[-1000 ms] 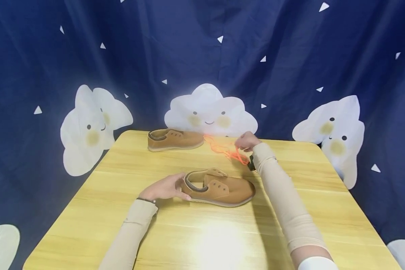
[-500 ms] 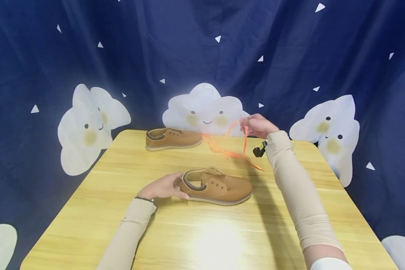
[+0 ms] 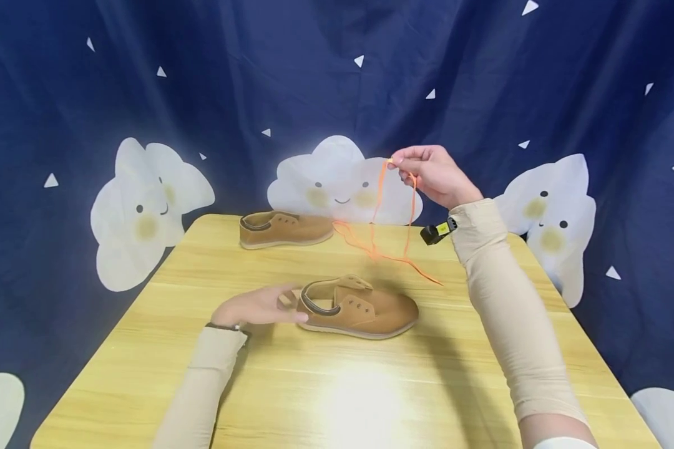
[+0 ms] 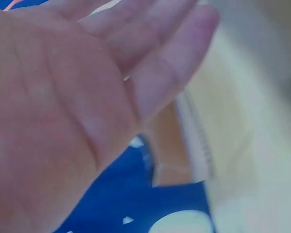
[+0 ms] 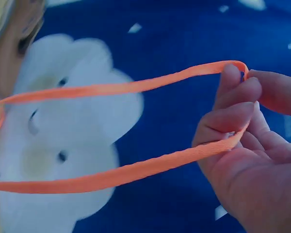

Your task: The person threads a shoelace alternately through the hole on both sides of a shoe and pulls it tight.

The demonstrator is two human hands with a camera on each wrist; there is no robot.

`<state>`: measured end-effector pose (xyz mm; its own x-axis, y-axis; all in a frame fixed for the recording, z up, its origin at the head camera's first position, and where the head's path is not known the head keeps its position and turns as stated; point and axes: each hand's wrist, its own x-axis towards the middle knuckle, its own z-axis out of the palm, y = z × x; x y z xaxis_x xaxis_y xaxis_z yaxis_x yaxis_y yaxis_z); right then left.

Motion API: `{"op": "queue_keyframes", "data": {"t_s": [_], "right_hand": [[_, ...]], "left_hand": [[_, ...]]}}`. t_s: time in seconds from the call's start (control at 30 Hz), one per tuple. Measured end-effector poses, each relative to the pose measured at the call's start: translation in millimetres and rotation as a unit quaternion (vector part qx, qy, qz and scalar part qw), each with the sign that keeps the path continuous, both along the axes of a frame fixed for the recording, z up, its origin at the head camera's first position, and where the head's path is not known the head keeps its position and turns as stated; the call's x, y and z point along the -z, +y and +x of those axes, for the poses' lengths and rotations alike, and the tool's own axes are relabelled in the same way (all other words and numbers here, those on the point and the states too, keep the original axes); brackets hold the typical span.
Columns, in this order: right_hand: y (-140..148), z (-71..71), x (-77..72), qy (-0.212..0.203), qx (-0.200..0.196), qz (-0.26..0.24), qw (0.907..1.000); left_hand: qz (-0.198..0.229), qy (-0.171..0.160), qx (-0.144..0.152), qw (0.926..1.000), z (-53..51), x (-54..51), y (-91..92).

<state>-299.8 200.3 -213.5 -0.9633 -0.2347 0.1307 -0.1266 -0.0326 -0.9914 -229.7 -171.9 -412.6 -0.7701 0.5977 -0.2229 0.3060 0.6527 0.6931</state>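
My right hand (image 3: 434,173) is raised above the far part of the table and pinches an orange shoelace (image 3: 412,209). Two strands of the lace hang down from the fingers to the tabletop, plain in the right wrist view too, where the right hand (image 5: 247,121) holds the lace (image 5: 131,87). A brown shoe (image 3: 390,312) without a lace stands upright mid-table, toe to the right, its eyelets bare. At its heel is my left hand (image 3: 253,307), blurred, thumb close to the heel. In the left wrist view the left hand (image 4: 53,97) shows extended fingers.
A second brown shoe (image 3: 292,231) stands at the back left of the wooden table (image 3: 146,349), with orange lace beside its toe. Behind the table hangs a dark blue curtain (image 3: 314,75) printed with clouds. A small black device (image 3: 437,232) is strapped to the right wrist.
My right hand has risen from the table, drawing the orange shoelace up out of its pile. My left hand has loosened and shifted slightly left from the near shoe's heel.
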Motion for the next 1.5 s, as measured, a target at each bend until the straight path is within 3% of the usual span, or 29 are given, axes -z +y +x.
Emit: {"op": "queue_keyframes", "data": {"t_s": [0.07,0.13,0.2,0.27,0.4,0.5,0.6,0.73,0.8,0.93,1.17,1.3,1.5], "right_hand": [[-3,13.1,-9.9,0.023,-0.011,-0.032,0.9992],[-5,26.6,-17.9,0.045,-0.031,-0.062,0.9966],[-5,40.2,-22.3,0.061,-0.057,-0.086,0.9927],[-6,53.1,-20.7,0.082,-0.083,-0.096,0.9885],[-13,76.1,-2.7,0.103,-0.128,-0.059,0.9847],[-19,87.9,20.5,0.109,-0.143,0.016,0.9836],[-20,92.5,48.3,0.104,-0.154,0.071,0.9801],[-17,92.0,79.3,0.09,-0.154,0.098,0.9791],[-13,90.7,90.2,0.083,-0.146,0.107,0.98],[-1,87.9,106.7,0.069,-0.142,0.136,0.9781],[18,84.8,116.7,0.067,-0.15,0.161,0.9732],[30,82.2,119.0,0.06,-0.173,0.159,0.9702],[43,80.6,123.9,0.056,-0.194,0.174,0.9638]], "left_hand": [[0.018,0.028,-0.016,0.9993,0.7,-13.7,0.2],[0.06,0.08,-0.024,0.9948,-0.4,-28.8,6.3],[0.118,0.12,-0.03,0.9853,-0.2,-44.8,18.0],[0.179,0.14,-0.036,0.9733,1.9,-60.1,34.3],[0.296,0.129,-0.031,0.9459,9.6,-80.5,70.6],[0.346,0.1,-0.014,0.9327,14.5,-83.0,94.0],[0.35,0.055,0.015,0.9348,14.8,-78.6,110.2],[0.343,0.007,0.044,0.9384,12.6,-69.5,117.1],[0.335,-0.001,0.046,0.9412,10.5,-66.6,116.5],[0.294,0.009,0.052,0.9543,4.1,-62.5,113.0],[0.222,0.037,0.088,0.9704,-5.5,-59.6,106.1],[0.193,0.04,0.084,0.9767,-9.9,-59.3,98.9],[0.186,0.034,0.069,0.9794,-12.3,-57.2,86.5]]}}
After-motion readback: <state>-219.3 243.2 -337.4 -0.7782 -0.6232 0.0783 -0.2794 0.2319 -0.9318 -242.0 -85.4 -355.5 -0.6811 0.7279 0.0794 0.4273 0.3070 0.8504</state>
